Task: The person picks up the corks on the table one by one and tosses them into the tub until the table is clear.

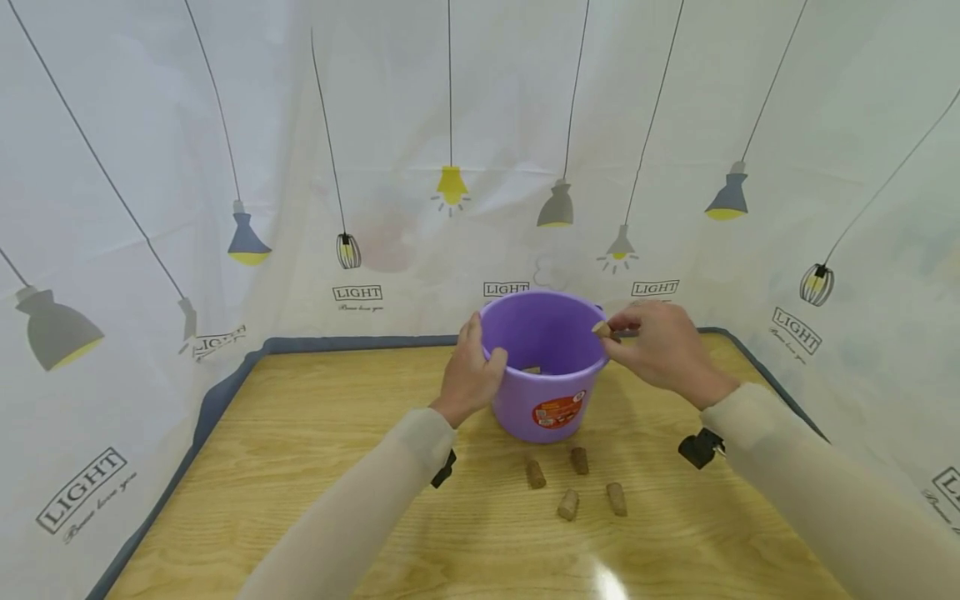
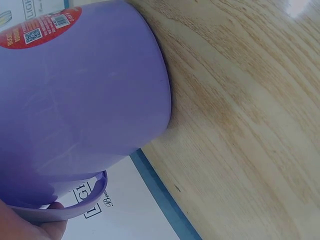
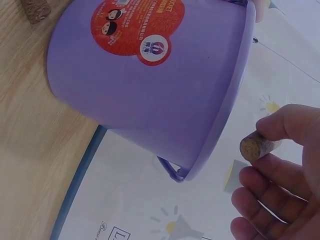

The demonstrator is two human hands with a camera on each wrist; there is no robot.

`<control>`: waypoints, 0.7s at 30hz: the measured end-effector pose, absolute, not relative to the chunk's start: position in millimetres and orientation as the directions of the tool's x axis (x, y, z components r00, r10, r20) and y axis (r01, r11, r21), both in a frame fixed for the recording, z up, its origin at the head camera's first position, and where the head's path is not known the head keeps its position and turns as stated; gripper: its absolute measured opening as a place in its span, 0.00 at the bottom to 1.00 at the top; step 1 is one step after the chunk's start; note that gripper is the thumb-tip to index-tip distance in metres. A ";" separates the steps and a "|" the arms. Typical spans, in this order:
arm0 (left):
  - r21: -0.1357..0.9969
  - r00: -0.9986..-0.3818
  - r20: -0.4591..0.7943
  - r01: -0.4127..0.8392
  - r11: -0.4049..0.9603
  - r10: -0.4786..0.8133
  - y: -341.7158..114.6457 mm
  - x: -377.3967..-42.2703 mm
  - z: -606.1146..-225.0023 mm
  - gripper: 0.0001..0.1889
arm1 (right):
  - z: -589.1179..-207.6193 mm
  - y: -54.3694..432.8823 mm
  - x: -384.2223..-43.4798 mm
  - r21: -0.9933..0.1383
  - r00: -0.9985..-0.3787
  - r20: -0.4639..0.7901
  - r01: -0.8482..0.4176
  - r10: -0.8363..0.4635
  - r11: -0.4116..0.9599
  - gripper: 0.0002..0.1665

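Note:
A purple bucket [image 1: 546, 400] with a red label stands upright on the table. My left hand [image 1: 472, 375] grips its rim on the left side, thumb toward the front; the left wrist view shows fingers [image 2: 52, 227] at the rim near the handle [image 2: 92, 200]. Between thumb and fingers my right hand [image 1: 660, 346] pinches a cork [image 3: 257, 146], held beside the bucket's right rim. One small tan piece [image 1: 532, 369] shows inside the bucket, most of it hidden. Several loose corks lie in front of the bucket, among them a cork [image 1: 567, 505] and another cork [image 1: 617, 498].
The wood-grain table [image 1: 337, 433] has a blue-grey border [image 1: 360, 342] along its edges. Behind and at both sides hangs a white sheet [image 1: 405, 100] printed with lamps. A black wrist device [image 1: 701, 448] hangs below the right sleeve.

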State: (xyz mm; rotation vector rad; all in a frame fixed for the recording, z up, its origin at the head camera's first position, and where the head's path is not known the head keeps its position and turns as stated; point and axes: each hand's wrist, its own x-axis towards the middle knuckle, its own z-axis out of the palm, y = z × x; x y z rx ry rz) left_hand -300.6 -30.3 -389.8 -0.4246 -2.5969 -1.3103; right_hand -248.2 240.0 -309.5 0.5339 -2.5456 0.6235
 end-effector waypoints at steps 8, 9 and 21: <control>0.750 -0.939 0.303 0.340 0.567 0.162 -31.1 -301.3 -390.2 0.43 | -312.0 233.1 -259.0 -0.349 -0.841 0.479 -0.447 -0.253 0.824 0.11; 0.751 -0.939 0.303 0.339 0.566 0.161 -31.1 -301.4 -390.4 0.43 | -312.4 232.1 -260.1 -0.350 -0.844 0.473 -0.444 -0.253 0.825 0.11; 0.747 -0.939 0.305 0.340 0.571 0.160 -30.8 -302.9 -393.0 0.42 | -316.6 218.5 -270.6 -0.388 -0.892 0.381 -0.392 -0.242 0.834 0.12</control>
